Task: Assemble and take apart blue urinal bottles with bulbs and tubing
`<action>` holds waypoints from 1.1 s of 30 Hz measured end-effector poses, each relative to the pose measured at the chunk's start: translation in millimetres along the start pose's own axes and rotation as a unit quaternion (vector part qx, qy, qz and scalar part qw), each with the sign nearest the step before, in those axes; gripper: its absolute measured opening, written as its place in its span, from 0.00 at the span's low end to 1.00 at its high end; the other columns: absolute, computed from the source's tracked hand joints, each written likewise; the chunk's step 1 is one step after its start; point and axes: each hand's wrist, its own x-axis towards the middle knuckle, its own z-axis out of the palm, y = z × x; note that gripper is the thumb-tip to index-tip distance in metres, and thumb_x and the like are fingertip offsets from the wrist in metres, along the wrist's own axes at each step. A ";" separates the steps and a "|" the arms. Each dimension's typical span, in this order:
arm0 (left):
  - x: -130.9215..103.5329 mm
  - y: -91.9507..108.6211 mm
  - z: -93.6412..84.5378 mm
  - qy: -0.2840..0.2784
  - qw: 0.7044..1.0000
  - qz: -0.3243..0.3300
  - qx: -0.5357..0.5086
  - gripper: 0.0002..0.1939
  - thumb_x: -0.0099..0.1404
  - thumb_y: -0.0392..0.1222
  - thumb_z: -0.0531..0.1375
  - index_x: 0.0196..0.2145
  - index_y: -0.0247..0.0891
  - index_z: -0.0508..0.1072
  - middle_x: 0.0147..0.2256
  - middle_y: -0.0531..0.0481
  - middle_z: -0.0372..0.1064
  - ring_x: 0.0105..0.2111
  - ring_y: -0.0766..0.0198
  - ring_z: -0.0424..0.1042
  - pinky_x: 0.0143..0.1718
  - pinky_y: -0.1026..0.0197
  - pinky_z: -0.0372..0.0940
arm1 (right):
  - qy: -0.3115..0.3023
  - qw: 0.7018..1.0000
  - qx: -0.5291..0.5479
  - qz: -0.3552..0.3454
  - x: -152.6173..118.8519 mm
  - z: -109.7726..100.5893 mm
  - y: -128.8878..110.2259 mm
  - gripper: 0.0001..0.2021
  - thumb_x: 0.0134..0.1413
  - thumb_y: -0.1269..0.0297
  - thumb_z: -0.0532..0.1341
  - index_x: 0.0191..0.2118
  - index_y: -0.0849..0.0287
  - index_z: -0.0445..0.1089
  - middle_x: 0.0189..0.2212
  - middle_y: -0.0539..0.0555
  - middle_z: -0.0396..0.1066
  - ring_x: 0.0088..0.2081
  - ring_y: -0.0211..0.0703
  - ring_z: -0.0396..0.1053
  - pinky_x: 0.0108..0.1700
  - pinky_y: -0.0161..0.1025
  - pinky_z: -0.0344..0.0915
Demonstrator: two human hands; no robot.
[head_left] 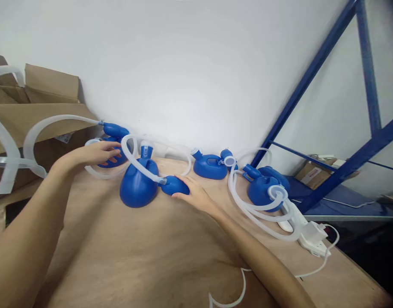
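Observation:
My right hand (196, 193) has its thumb and fingers around the end of a blue oval collection piece (174, 185), which lies on the table. A hose clamp joins it to a translucent hose that curves up beside a blue urinal bottle (138, 184), standing upright with its capped neck up. Over at the left, my left hand (103, 153) is open with loosely bent fingers, in front of another blue bottle (114, 160) that it partly hides; whether it touches the bottle I cannot tell. Above that bottle sits a second blue oval piece (114, 129) on a hose.
More blue bottles (211, 167) stand at the back and right, with coiled hoses (248, 209). A white power strip (312, 244) with a plug lies at the right edge. Cardboard boxes (49, 111) with hoses stand at left. A blue metal rack (299, 81) rises on the right.

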 end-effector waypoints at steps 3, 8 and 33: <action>-13.5 17.1 -10.3 -0.039 0.999 -0.009 0.026 0.34 0.67 0.60 0.56 0.63 0.37 0.72 0.51 0.41 0.80 0.46 0.52 0.81 0.46 0.54 0.77 | 0.037 0.998 0.039 0.027 4.0 5.1 3.1 0.36 0.60 0.45 0.71 0.70 0.51 0.66 0.67 0.60 0.68 0.69 0.58 0.66 0.71 0.56 0.61; -32.9 48.2 2.9 0.027 0.956 0.243 0.162 0.53 0.58 0.68 0.67 0.74 0.45 0.58 0.73 0.36 0.53 0.71 0.34 0.57 0.67 0.37 0.61 | 0.086 0.995 0.052 0.003 23.2 5.6 -21.9 0.33 0.63 0.48 0.70 0.69 0.52 0.67 0.68 0.58 0.69 0.69 0.54 0.66 0.72 0.52 0.60; 31.4 -22.3 11.7 -0.067 0.964 0.227 0.120 0.32 0.70 0.59 0.52 0.61 0.36 0.77 0.56 0.44 0.79 0.53 0.50 0.78 0.57 0.57 0.69 | -0.032 0.949 -0.255 -0.182 50.6 108.7 -57.8 0.33 0.66 0.41 0.63 0.71 0.48 0.66 0.78 0.59 0.49 0.76 0.72 0.45 0.72 0.70 0.53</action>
